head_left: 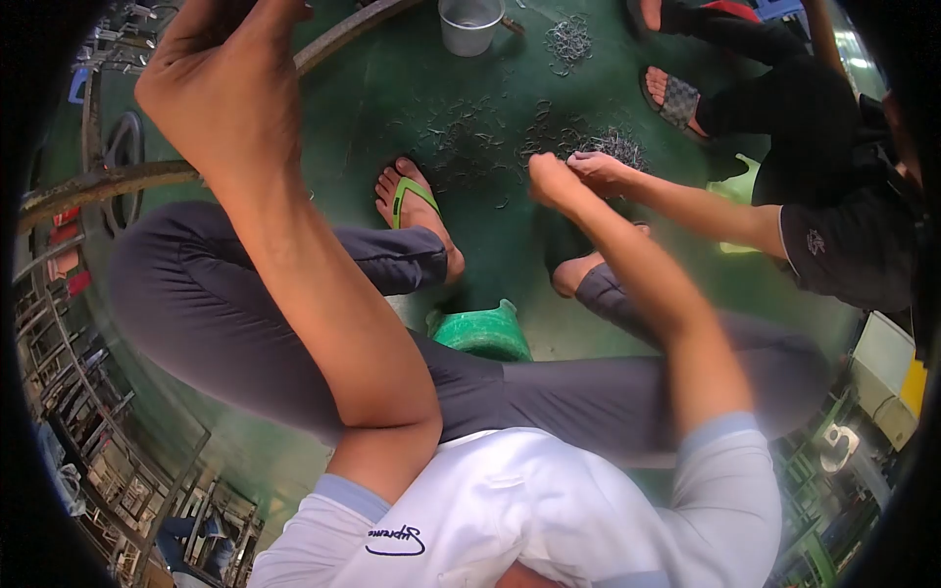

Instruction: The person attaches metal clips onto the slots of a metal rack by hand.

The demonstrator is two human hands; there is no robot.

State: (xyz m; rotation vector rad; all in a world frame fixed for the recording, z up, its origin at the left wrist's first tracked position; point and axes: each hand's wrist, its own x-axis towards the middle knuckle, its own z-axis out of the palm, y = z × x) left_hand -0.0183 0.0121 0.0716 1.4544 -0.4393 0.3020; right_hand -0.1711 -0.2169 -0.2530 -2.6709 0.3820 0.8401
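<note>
My left hand [230, 83] is raised at the upper left, close to the camera and bent at the wrist. Its fingers are dark and mostly cut off by the top edge, so any grip is hidden. A curved bar [338, 39] passes behind that hand and forearm; I cannot tell whether they touch. Over the floor, my right hand [556, 182] is closed, its fingertips turned away. Right beside it is a co-worker's hand [600, 172], touching or nearly so. Just behind them lies a heap of small thin metal pieces [619, 147].
More metal pieces [569, 44] lie scattered on the green floor. A translucent bucket [470, 27] stands at the top. Between my legs is a green stool [482, 333]. The co-worker sits at right near a light green stool [740, 201]. Metal racks [74, 402] line the left.
</note>
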